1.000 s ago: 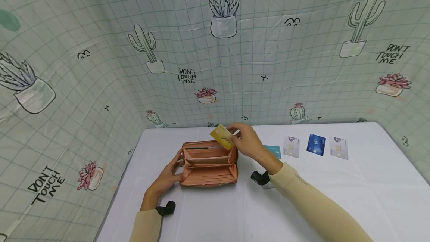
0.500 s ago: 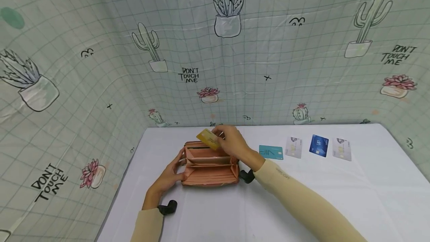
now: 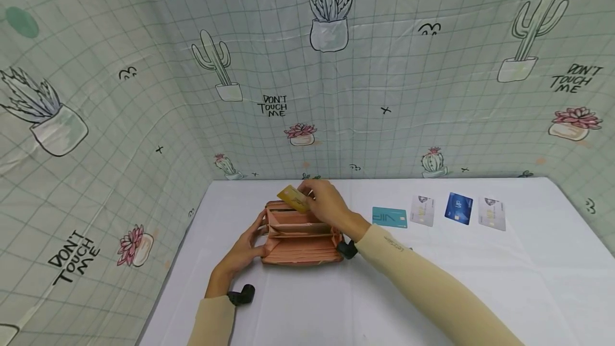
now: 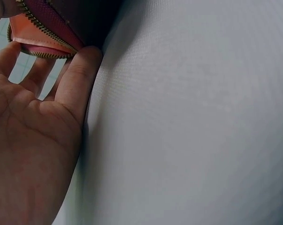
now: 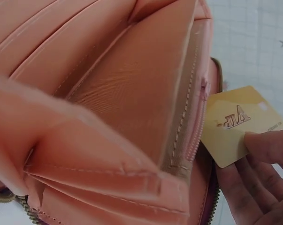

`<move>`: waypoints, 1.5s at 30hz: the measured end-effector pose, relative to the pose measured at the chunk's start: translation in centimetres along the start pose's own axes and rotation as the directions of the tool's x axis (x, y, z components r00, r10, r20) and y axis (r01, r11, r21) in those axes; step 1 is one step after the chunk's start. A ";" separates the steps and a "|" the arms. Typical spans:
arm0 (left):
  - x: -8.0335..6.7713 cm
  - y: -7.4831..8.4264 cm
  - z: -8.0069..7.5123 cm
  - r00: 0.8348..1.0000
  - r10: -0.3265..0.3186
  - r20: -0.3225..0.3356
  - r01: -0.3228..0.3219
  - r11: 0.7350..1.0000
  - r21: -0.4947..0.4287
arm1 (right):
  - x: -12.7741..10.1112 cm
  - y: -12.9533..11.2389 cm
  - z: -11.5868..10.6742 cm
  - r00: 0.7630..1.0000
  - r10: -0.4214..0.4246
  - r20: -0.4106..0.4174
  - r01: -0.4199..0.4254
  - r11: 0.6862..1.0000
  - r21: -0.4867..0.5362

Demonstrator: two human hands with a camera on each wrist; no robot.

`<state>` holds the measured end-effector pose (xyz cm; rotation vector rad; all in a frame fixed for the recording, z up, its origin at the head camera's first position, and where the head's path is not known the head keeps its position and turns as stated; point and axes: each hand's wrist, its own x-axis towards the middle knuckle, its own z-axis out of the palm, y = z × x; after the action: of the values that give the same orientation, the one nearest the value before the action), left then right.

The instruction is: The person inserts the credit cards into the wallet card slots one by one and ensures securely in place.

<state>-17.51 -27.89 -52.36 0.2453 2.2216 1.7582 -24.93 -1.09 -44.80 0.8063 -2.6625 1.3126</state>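
A peach zip-around wallet (image 3: 301, 257) lies spread on the white table, its pleated compartments facing up. My left hand (image 3: 238, 255) grips its left side; in the left wrist view, fingers and thumb meet the zipper edge of the wallet (image 4: 42, 35). Between thumb and fingers, my right hand (image 3: 330, 206) pinches a gold card (image 3: 291, 198) over the wallet's far edge. The right wrist view places the gold card (image 5: 235, 123) beside the zipped pocket at that edge, its lower corner close to the wallet's back panel. Whether the corner is inside a slot I cannot tell.
To the right lie a teal card (image 3: 389, 217), a silver card (image 3: 423, 211), a blue card (image 3: 458, 209) and another silver card (image 3: 492, 214) in a row. Behind the table (image 3: 432, 282) hangs a cactus-print cloth (image 3: 355, 89). Each wrist carries a black camera.
My right hand has carried the gold card leftward along the wallet's far edge and slightly down, slowing lately. The teal card has come into full view. My left hand keeps its grip on the wallet.
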 end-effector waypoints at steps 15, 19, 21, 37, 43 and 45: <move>0.3 0.2 -0.2 1.000 0.010 0.022 -0.010 1.000 0.015 | 1.0 -0.3 0.6 0.996 -0.034 0.082 0.042 0.994 -0.104; 0.1 0.4 -0.1 1.000 0.007 0.022 -0.007 1.000 0.013 | 1.3 -0.6 0.7 0.990 -0.032 0.136 0.049 0.991 -0.128; -0.1 0.5 -0.1 1.000 -0.002 0.020 0.002 1.000 0.010 | 1.6 -0.7 0.8 0.986 -0.025 0.162 0.051 0.987 -0.154; -0.4 0.4 0.4 0.998 -0.060 -0.023 0.060 0.998 0.004 | 2.0 -2.3 1.3 0.959 -0.024 0.281 0.122 0.934 -0.336; -0.3 0.3 0.6 0.997 -0.066 -0.036 0.066 0.998 0.003 | 2.2 -2.5 1.5 0.958 -0.028 0.286 0.138 0.918 -0.371; -0.3 0.4 0.6 0.997 -0.063 -0.037 0.063 0.998 0.007 | 2.3 -2.4 1.6 0.957 -0.033 0.289 0.144 0.916 -0.374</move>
<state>-17.09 -27.32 -52.08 0.1440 2.2376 1.7347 -25.51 -4.45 -43.41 1.1004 -2.9088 0.6436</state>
